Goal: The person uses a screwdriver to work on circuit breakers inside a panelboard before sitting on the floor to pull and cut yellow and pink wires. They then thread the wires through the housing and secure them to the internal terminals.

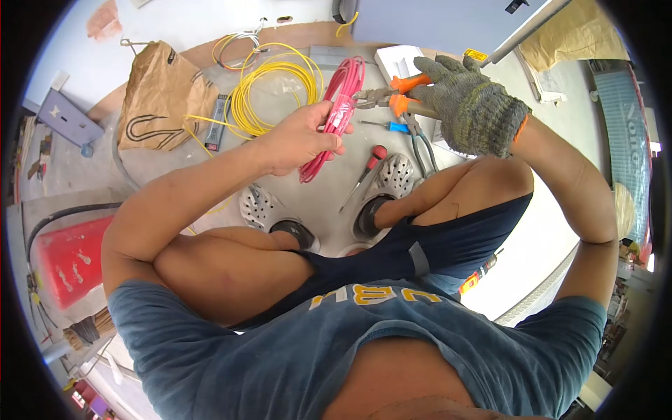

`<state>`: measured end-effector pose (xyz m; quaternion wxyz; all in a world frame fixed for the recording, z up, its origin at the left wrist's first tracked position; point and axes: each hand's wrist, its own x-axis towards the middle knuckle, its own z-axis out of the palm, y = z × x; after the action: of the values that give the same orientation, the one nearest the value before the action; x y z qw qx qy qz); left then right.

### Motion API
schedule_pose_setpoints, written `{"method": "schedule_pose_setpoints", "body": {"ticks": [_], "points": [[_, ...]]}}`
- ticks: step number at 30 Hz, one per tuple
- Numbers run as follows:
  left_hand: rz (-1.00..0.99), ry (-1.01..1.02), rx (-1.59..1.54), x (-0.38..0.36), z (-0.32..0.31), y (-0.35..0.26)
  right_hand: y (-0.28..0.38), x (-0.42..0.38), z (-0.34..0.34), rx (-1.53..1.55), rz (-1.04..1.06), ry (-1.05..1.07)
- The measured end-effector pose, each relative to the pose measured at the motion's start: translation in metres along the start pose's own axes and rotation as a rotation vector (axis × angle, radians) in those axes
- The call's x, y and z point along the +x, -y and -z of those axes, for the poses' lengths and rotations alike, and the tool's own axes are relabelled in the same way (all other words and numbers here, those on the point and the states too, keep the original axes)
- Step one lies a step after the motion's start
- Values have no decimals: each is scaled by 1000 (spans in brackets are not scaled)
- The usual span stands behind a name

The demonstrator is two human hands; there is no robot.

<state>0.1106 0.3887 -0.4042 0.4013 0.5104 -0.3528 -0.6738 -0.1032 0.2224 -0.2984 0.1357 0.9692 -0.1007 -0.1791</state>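
Note:
My bare left hand (299, 140) is closed around a coil of red wire (349, 80) with clear plastic wrap about its middle. My right hand (470, 105), in a grey-green knit glove, grips pliers (373, 97) by their orange handles. The pliers' jaws point left, right at the wrapped part of the coil. Below the gloved hand, a second pair of pliers (418, 140) with dark handles lies on the floor beside a blue-handled screwdriver (397, 127). Nearer my feet is a red-handled screwdriver (372, 161).
A loose coil of yellow wire (269, 87) lies beyond my left hand, beside a brown paper bag (164, 101) and a small narrow box (218, 124). An open white box (397, 59) stands near the grey panel (441, 24). A red container (73, 259) sits at far left.

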Motion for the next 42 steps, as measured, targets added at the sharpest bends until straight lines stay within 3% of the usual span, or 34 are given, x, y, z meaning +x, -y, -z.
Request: {"method": "schedule_pose_setpoints", "body": {"ticks": [2, 4, 8, 11, 13, 15, 17, 21, 23, 24, 25, 27, 28, 30, 34, 36, 39, 42], "points": [[-3, -4, 84, 0, -4, 0, -1, 2, 8, 17, 58, 66], [-4, -12, 159, -2, -7, -1, 3, 7, 24, 10, 84, 286], [76, 26, 305, 3, -9, 10, 4, 20, 14, 242, 84, 327], [118, 44, 435, 5, -11, 23, 14, 30, 17, 315, 15, 658], [123, 38, 472, 5, -12, 29, 14, 26, -2, 364, 135, 534], [196, -21, 494, 3, -14, 27, 22, 31, 3, 367, 115, 592], [219, -54, 405, 5, -11, 38, 24, 34, -12, 350, 197, 402], [219, -26, 412, 6, -4, 48, 33, 43, -16, 228, 231, 528], [154, -19, 501, 4, -2, 48, 40, 38, -23, 178, 592, 248], [87, 2, 596, 3, -2, 46, 47, 36, -18, 246, 381, 354], [89, 1, 592, 2, 1, 44, 44, 37, -22, 247, 385, 356], [35, 104, 571, 3, 10, 40, 33, 38, -29, 261, 492, 76], [32, 100, 572, 3, 12, 39, 27, 42, -31, 257, 493, 74], [25, 80, 546, 2, 11, 37, 20, 48, -23, 176, 319, 476], [89, 93, 554, 9, 7, 42, 11, 36, -27, 291, 204, 497], [189, 102, 498, 10, 4, 38, 8, 37, -43, 296, 226, 478], [144, 66, 423, 11, 0, 42, 10, 42, -53, 328, 254, 492], [166, 105, 420, 13, -3, 44, 19, 46, -23, 297, 304, 594]]}}
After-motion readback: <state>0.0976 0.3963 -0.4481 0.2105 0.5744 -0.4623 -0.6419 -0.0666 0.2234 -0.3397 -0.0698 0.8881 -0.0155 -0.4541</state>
